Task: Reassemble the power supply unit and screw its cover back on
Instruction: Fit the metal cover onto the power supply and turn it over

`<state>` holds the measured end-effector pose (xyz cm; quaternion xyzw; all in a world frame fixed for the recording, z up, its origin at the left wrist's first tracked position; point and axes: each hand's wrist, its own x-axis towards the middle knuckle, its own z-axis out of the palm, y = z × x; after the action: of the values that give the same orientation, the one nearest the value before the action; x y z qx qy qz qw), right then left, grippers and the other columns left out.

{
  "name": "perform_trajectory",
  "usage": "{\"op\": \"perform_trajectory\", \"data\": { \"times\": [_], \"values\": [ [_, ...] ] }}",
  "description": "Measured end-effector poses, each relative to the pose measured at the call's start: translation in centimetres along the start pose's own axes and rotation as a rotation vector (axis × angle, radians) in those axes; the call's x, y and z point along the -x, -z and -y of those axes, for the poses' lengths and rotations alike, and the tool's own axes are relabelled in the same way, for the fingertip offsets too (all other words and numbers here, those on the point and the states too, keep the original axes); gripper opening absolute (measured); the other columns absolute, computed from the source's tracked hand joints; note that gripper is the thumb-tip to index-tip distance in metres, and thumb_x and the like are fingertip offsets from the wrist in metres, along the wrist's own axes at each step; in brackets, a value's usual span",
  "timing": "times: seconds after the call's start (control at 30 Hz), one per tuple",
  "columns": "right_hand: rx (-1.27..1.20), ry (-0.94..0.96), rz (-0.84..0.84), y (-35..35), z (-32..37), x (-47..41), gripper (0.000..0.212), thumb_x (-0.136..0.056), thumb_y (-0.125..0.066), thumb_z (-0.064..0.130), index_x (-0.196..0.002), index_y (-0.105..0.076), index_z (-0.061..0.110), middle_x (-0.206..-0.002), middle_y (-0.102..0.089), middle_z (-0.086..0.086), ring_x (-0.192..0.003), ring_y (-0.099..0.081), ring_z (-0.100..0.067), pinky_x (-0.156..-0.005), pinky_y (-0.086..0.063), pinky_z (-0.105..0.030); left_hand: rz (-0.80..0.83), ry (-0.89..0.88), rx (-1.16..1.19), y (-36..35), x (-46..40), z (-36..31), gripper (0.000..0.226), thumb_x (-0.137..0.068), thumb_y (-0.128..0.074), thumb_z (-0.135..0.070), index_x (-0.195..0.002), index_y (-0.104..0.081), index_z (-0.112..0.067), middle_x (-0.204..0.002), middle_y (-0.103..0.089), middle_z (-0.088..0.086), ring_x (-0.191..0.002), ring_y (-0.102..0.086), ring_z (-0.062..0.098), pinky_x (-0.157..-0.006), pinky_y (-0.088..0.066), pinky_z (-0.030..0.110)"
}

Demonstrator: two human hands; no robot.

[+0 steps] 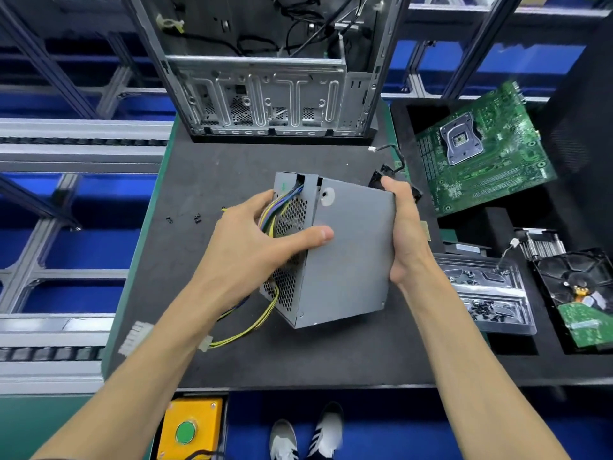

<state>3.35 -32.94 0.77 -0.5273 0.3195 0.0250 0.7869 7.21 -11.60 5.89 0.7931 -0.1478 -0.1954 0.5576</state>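
A grey metal power supply unit (348, 254) is held tilted above the black mat (215, 167), its plain cover facing me and its perforated side to the left. My left hand (258, 247) grips the perforated side, thumb across the cover, fingers by the coloured cable bundle (270, 217). My right hand (403, 237) grips the unit's right edge. Yellow and black cables (255, 323) hang down to white connectors on the mat. Two small black screws (183, 219) lie on the mat to the left.
An open computer case (265, 78) stands at the back of the mat. A green motherboard (481, 154) lies to the right, with a clear tray of screws (491, 293) and a hard drive (577, 293) nearer. A yellow box with a green button (189, 429) sits below the table edge.
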Motion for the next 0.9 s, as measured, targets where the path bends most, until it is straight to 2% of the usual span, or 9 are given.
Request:
{"op": "perform_trajectory", "data": {
  "times": [0.17, 0.27, 0.33, 0.4, 0.47, 0.57, 0.67, 0.77, 0.9],
  "values": [
    [0.238, -0.081, -0.04, 0.3, -0.2, 0.0, 0.072, -0.059, -0.063, 0.087, -0.09, -0.079, 0.024, -0.099, -0.08, -0.003, -0.087, -0.077, -0.023, -0.089, -0.057, -0.039, 0.181, 0.266, 0.164, 1.1, -1.1, 2.3, 0.049, -0.07, -0.08, -0.052, -0.107, -0.078, -0.02, -0.104, -0.079, 0.002, -0.098, -0.076, 0.02, -0.078, -0.058, 0.032],
    [0.4, -0.128, -0.095, -0.2, -0.5, 0.4, 0.115, -0.049, -0.055, 0.101, -0.126, -0.07, 0.018, -0.12, -0.075, -0.002, -0.106, -0.073, -0.024, -0.103, -0.052, -0.045, 0.18, 0.374, 0.264, 1.0, -1.2, 4.0, 0.035, -0.084, -0.077, -0.041, -0.1, -0.079, -0.01, -0.1, -0.079, 0.011, -0.084, -0.076, 0.022, -0.066, -0.056, 0.023],
    [0.485, -0.138, -0.135, -0.5, -0.5, 0.5, 0.131, -0.046, -0.05, 0.106, -0.137, -0.06, 0.013, -0.129, -0.069, -0.002, -0.115, -0.066, -0.025, -0.106, -0.048, -0.047, 0.151, 0.423, 0.3, 1.2, -1.4, 4.9, 0.029, -0.089, -0.073, -0.036, -0.095, -0.081, -0.009, -0.099, -0.079, 0.011, -0.086, -0.076, 0.023, -0.07, -0.057, 0.025],
    [0.567, -0.112, -0.166, -0.8, -0.1, 0.6, 0.121, -0.053, -0.046, 0.104, -0.13, -0.064, 0.013, -0.125, -0.069, 0.0, -0.107, -0.066, -0.021, -0.093, -0.05, -0.04, 0.157, 0.446, 0.3, 1.8, -1.5, 5.4, 0.034, -0.087, -0.075, -0.039, -0.097, -0.081, -0.008, -0.104, -0.078, 0.011, -0.097, -0.076, 0.026, -0.084, -0.059, 0.032],
    [0.628, -0.117, -0.176, -1.2, 0.3, 0.7, 0.122, -0.057, -0.042, 0.104, -0.139, -0.057, 0.015, -0.128, -0.059, 0.008, -0.098, -0.058, -0.016, -0.068, -0.041, -0.032, 0.143, 0.422, 0.225, 2.4, -1.7, 5.5, 0.045, -0.08, -0.077, -0.051, -0.098, -0.081, -0.009, -0.105, -0.079, 0.005, -0.102, -0.075, 0.021, -0.089, -0.058, 0.029],
    [0.78, -0.172, -0.163, -1.3, 0.7, 0.5, 0.131, -0.061, -0.031, 0.105, -0.157, -0.036, 0.016, -0.143, -0.047, 0.004, -0.1, -0.045, -0.021, -0.058, -0.029, -0.031, -0.113, 0.271, -0.096, 2.8, -3.1, 5.6, 0.044, -0.087, -0.068, -0.06, -0.108, -0.078, -0.024, -0.109, -0.076, -0.01, -0.109, -0.067, 0.007, -0.095, -0.047, 0.027],
    [0.935, -0.116, -0.173, -1.1, 0.6, -0.1, 0.115, -0.08, -0.024, 0.096, -0.148, -0.046, 0.006, -0.122, -0.047, -0.001, -0.096, -0.049, -0.023, -0.072, -0.037, -0.037, -0.327, 0.047, -0.398, 2.1, -4.9, 4.9, 0.044, -0.1, -0.056, -0.048, -0.131, -0.061, -0.017, -0.128, -0.061, 0.001, -0.117, -0.057, 0.017, -0.098, -0.043, 0.034],
    [1.197, 0.052, -0.292, -0.9, 0.3, -0.5, 0.095, -0.095, -0.026, 0.079, -0.135, -0.058, -0.001, -0.142, -0.045, -0.02, -0.131, -0.039, -0.036, -0.108, -0.033, -0.046, -0.267, -0.094, -0.486, -0.2, -6.4, 3.8, 0.036, -0.106, -0.046, -0.036, -0.131, -0.057, -0.012, -0.132, -0.057, 0.006, -0.126, -0.051, 0.024, -0.108, -0.04, 0.044],
    [1.294, 0.36, -0.386, -1.8, 0.9, 0.0, 0.063, -0.1, -0.049, 0.06, -0.134, -0.056, 0.007, -0.136, -0.042, -0.012, -0.13, -0.031, -0.031, -0.108, -0.03, -0.041, -0.22, -0.107, -0.49, -2.0, -8.2, 2.4, 0.031, -0.109, -0.038, -0.025, -0.129, -0.056, -0.011, -0.129, -0.058, 0.008, -0.124, -0.05, 0.028, -0.107, -0.037, 0.05]
  ]
}}
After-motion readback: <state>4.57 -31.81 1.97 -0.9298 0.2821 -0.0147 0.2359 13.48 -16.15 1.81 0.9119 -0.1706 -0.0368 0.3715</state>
